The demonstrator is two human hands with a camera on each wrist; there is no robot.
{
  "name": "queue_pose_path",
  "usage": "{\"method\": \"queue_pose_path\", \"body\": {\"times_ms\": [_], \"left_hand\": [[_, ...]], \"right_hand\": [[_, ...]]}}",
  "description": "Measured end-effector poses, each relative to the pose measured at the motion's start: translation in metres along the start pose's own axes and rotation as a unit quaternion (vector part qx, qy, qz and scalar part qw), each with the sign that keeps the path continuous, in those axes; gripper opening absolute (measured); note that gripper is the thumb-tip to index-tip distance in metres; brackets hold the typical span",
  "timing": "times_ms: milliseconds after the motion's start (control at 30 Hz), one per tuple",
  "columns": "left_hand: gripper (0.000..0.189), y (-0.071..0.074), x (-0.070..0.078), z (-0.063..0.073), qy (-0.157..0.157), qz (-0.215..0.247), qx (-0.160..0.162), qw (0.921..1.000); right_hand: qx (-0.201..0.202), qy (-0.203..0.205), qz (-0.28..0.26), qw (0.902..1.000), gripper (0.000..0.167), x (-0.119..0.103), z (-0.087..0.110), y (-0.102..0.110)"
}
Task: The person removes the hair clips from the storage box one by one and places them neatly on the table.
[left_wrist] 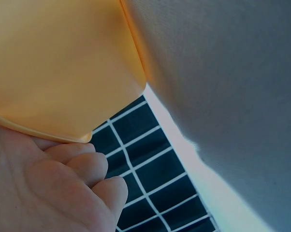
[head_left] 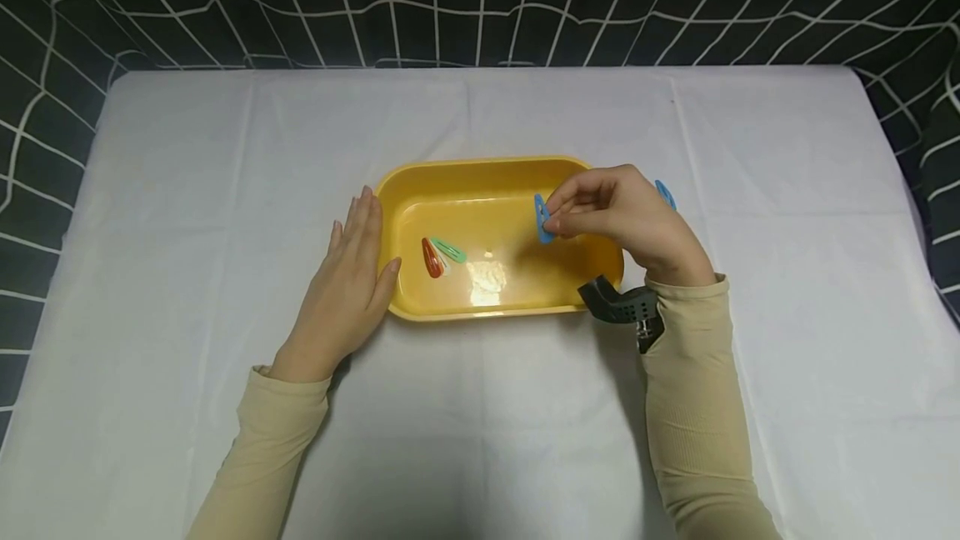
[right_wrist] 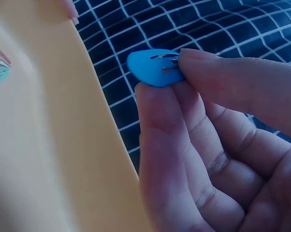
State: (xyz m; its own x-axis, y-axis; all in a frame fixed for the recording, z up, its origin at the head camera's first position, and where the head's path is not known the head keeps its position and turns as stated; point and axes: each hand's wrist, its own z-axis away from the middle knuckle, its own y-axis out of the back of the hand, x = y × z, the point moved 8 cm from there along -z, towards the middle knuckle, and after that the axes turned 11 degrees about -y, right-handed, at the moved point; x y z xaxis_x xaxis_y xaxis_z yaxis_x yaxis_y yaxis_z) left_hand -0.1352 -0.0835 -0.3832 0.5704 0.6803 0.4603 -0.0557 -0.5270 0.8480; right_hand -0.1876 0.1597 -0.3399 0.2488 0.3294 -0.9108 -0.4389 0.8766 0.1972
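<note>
A blue snap hair clip [head_left: 542, 219] is pinched between the thumb and fingers of my right hand [head_left: 618, 211], above the right part of a yellow tray [head_left: 487, 169]. The right wrist view shows that blue clip [right_wrist: 155, 67] closely, its slotted end under the thumb. My left hand [head_left: 341, 290] lies with straight fingers against the tray's left rim; in the left wrist view that hand [left_wrist: 53, 183] touches the rim. Inside the tray, left of its middle, lie a red hair clip [head_left: 431, 258], a green one [head_left: 449, 250] and a partly hidden white one [head_left: 445, 267].
Another blue piece [head_left: 665, 195] shows on the table just beyond my right wrist, partly hidden by the hand. A black strap [head_left: 618, 304] juts from the right wrist over the tray's near right corner. White cloth [head_left: 480, 423] covers the table; dark netted fabric [head_left: 480, 15] hangs behind it.
</note>
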Motion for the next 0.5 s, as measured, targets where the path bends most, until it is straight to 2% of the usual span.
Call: {"method": "queue_pose_path", "body": {"times_ms": [500], "left_hand": [[0.065, -0.0001, 0.0, -0.0003, 0.002, 0.0, -0.004, 1.0]], "right_hand": [[0.008, -0.005, 0.001, 1.0, 0.006, 0.0038, -0.0006, 0.0057]]}}
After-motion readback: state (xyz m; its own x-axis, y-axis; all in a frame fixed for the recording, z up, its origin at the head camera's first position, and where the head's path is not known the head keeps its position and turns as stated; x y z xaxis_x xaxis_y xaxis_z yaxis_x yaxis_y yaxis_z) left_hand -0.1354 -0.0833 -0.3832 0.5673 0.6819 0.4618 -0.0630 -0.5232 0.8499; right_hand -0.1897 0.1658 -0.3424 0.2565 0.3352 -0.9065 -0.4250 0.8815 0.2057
